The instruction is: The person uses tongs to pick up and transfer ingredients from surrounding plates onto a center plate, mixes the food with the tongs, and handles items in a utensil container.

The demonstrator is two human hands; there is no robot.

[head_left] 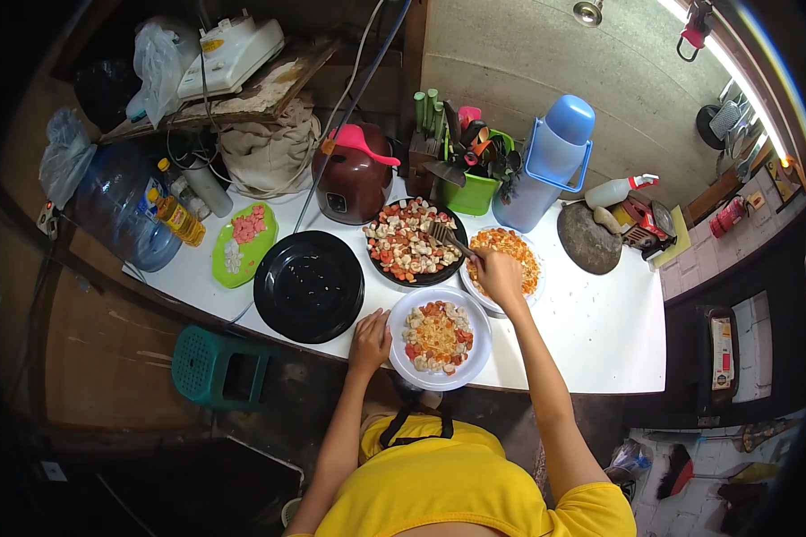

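Observation:
My right hand is closed around the handle of a slotted utensil, fork or small spatula I cannot tell. Its slotted end is at the right side of a black plate heaped with chopped white and reddish pieces. Under my right wrist stands a white plate of orange-and-yellow shredded food. My left hand lies with fingers stretched out at the table's front edge, beside the rim of a nearer white plate. On that plate, shredded food sits among chopped pieces.
A black plate and a green tray with pink and white pieces are at left. Behind stand a rice cooker, a green utensil holder and a blue-lidded jug. A green stool stands below the table.

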